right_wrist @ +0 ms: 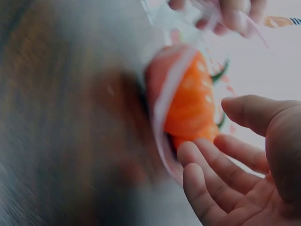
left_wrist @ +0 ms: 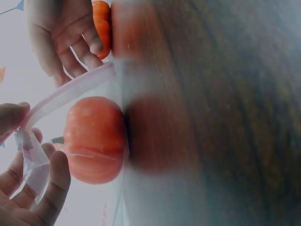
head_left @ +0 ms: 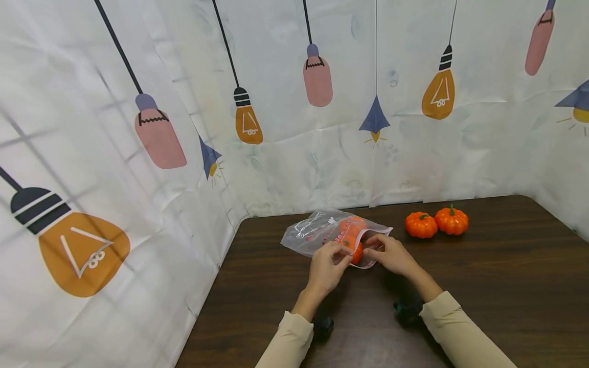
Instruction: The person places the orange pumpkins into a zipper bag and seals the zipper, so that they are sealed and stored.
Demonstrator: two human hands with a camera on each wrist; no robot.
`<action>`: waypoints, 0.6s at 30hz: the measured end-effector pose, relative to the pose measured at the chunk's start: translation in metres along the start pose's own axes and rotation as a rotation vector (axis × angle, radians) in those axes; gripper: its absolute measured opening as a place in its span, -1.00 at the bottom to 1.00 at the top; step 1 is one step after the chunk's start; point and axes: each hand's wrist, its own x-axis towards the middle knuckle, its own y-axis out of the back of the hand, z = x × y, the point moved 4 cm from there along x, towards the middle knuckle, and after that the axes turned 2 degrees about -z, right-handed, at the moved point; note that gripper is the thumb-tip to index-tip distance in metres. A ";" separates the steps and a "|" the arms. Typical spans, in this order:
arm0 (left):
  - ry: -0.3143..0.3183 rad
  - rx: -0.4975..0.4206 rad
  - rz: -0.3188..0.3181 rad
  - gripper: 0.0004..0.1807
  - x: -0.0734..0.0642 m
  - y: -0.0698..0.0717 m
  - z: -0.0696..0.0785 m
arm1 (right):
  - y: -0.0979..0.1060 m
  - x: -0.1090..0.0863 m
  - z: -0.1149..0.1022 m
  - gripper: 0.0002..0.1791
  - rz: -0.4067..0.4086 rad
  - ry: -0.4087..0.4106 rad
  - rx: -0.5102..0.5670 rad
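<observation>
A clear plastic bag (head_left: 300, 236) with red print lies on the table, its mouth turned toward the right hand. Inside it are orange toy pumpkins, one of them (head_left: 357, 254) close to the mouth; green stems show in the right wrist view. The left hand (head_left: 325, 267) pinches the bag's rim between thumb and fingers, holding the upper edge up, as the left wrist view shows. At the mouth, the right hand (head_left: 394, 255) has its fingers loosely spread, holding nothing. Its fingertips (right_wrist: 188, 153) are right by the lower rim and a pumpkin (right_wrist: 190, 101).
Two more orange pumpkins (head_left: 421, 225) (head_left: 452, 221) sit side by side at the back of the dark wooden table (head_left: 506, 286), to the right of the bag. A white curtain (head_left: 285, 174) printed with lamps hangs behind and along the left side.
</observation>
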 end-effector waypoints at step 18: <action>0.019 0.002 0.005 -0.96 0.001 0.004 -0.001 | 0.073 -0.012 0.018 -0.54 0.200 -0.093 -0.011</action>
